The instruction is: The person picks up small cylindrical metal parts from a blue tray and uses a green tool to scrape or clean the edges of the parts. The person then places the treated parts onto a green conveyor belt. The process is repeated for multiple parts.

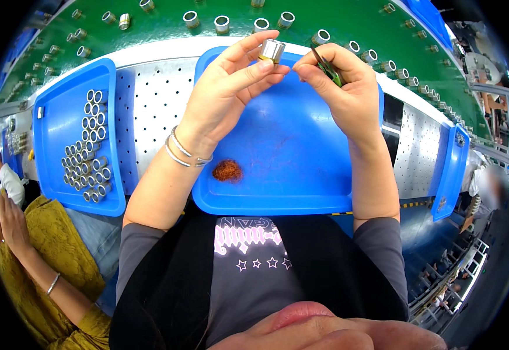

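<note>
Above the far part of the blue tray (301, 201), my left hand (231, 79) grips a short silver metal cylinder (272, 51) between thumb and fingers. A yellowish band shows at the cylinder's lower end. Close by on the right, my right hand (345, 79) is closed, with thumb and forefinger pinched together near the cylinder. Tucked in that hand is a small green-and-black hand tool (328, 68) that looks like snips; fingers cover part of it. Whether the pinch also holds a fine wire is too small to tell. A tangle of thin copper-coloured wire (227, 170) lies in the tray's near left.
A green conveyor belt (155, 28) carrying several similar cylinders curves along the far side. At left, another blue tray (62, 125) holds many cylinders on the perforated metal table (155, 99). A blue tray (450, 169) stands at right. A co-worker's hand (10, 224) shows at far left.
</note>
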Tool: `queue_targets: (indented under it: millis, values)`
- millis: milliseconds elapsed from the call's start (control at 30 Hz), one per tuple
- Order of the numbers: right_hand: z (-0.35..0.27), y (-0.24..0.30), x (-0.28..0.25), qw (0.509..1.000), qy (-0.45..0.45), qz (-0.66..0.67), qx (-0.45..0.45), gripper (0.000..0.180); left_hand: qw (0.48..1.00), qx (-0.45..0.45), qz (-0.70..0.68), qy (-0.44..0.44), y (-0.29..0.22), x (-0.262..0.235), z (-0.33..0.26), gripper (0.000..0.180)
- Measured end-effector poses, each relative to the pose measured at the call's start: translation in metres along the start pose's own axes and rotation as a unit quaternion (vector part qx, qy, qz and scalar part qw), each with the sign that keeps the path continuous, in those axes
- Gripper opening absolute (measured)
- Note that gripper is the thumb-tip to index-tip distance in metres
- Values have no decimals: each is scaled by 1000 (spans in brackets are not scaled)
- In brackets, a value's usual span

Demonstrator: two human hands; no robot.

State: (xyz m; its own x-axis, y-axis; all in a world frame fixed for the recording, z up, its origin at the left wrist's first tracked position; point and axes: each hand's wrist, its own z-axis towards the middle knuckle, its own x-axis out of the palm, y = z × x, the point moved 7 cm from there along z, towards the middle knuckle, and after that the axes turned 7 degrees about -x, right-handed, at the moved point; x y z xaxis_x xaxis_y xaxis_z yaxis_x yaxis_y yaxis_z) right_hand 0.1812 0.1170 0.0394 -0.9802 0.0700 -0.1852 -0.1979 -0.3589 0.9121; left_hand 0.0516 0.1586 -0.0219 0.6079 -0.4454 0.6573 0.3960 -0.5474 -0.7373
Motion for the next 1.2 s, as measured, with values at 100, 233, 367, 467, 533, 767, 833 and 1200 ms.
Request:
queue_targets:
  millis: [100,233,367,467,533,767,833,1200]
  values:
    - [-1,-4,-6,999,3,-46,11,8,1000,-8,4,-6,-1,-1,0,48]
    - [-2,-2,-10,996,-14,-91,21,12,988,61,136,-42,-6,-1,-1,48]
    - [1,6,-7,969,-44,-222,-103,16,961,113,247,-54,-8,10,-5,51]
    - [1,4,-1,946,17,-312,-88,18,930,139,336,-50,-6,14,-7,52]
    - [1,-4,-6,972,15,-233,-33,17,926,144,345,-48,-6,16,-7,51]
    - [3,-15,-28,993,-74,-90,13,12,989,11,149,-5,-1,7,-1,51]
    - [2,-6,-27,995,-100,-23,6,12,993,-6,114,-9,1,3,0,50]
    - [1,5,-18,994,-50,-68,-75,11,997,1,77,-5,2,0,1,46]
